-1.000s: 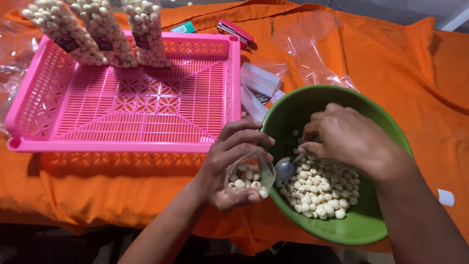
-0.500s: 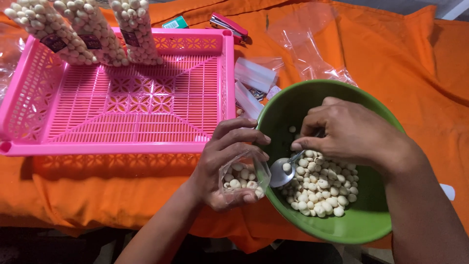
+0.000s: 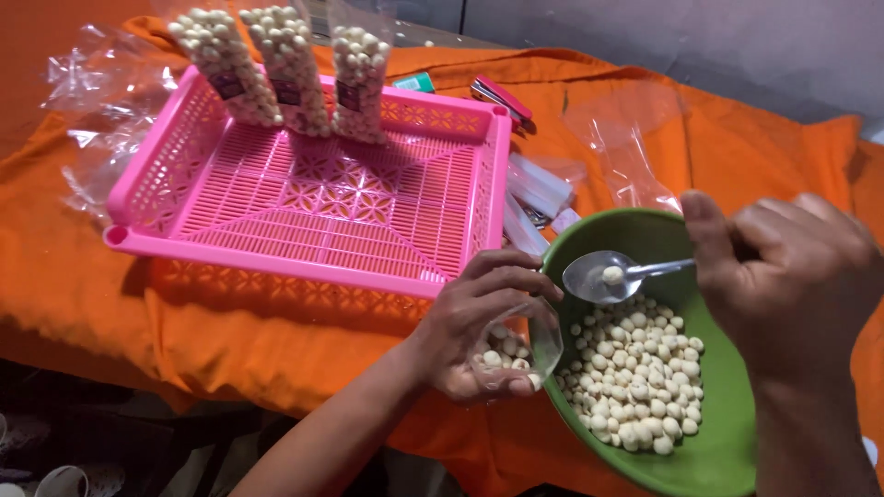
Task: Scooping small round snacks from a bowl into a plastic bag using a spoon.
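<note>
Near the left edge of the orange cloth [image 3: 138, 304], crumpled clear bags [image 3: 101, 138] are seen. A pink tray [image 3: 184, 250] is set beside them, and three filled packets [image 3: 290, 64] of pale round pieces are stood along its far edge. Past the tray's right edge, a red stapler [image 3: 502, 97] and empty clear sleeves [image 3: 539, 189] are laid on the cloth.

At the cloth's near edge, a small clear bag [image 3: 516, 354] is held open-mouthed by the left hand [image 3: 479, 327], whose fingers are curled shut around it; a few pieces lie inside. Just right of it, a green bowl [image 3: 727, 460] with a heap of the same pieces overhangs the near edge. A spoon [image 3: 608, 274] carrying a single piece is pinched by its handle in the closed right hand [image 3: 792, 276], raised over the bowl.

The filling step appears to be in hand. The next move would call for the spoon to be tipped squarely over the bag's mouth, so nothing is spilled.
</note>
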